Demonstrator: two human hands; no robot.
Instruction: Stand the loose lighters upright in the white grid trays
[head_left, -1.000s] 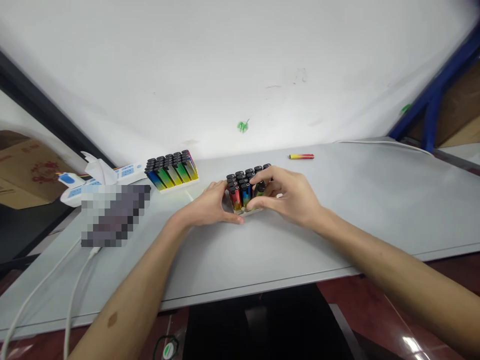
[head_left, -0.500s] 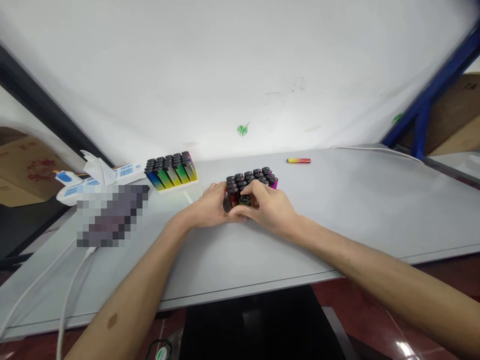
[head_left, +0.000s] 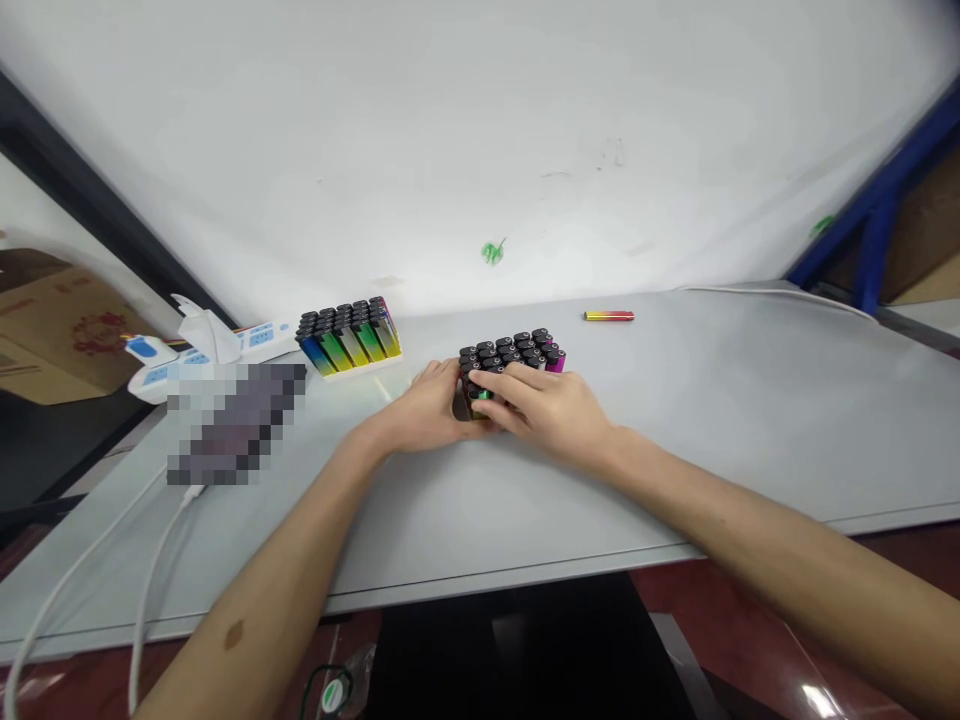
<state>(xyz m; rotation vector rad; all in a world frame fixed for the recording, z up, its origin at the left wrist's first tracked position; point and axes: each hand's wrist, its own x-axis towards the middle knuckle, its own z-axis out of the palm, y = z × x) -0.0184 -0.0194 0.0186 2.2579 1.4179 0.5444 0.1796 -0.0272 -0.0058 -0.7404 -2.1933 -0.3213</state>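
A block of upright lighters (head_left: 510, 350) with black tops stands on the grey table in front of me. My left hand (head_left: 431, 408) is wrapped round the block's left side, with its thumb along the front. My right hand (head_left: 559, 410) reaches over the front from the right. Its fingertips are closed on a green lighter (head_left: 484, 393) at the block's front left corner. My fingers hide most of the front row and the block's base. Further left, more lighters (head_left: 349, 340) in blue, green and yellow stand in a white tray (head_left: 364, 368).
One red and yellow lighter (head_left: 608, 316) lies near the wall. On the left are a white power strip (head_left: 259, 340) with plugs, a blurred dark device (head_left: 240, 425) and white cables (head_left: 150, 600). A cardboard box (head_left: 67, 330) stands beyond the table's left side.
My right fingers have shifted slightly left along the block's front, and the lighter in them now sits closer to the left corner. My left hand keeps its hold. The view has shifted a little.
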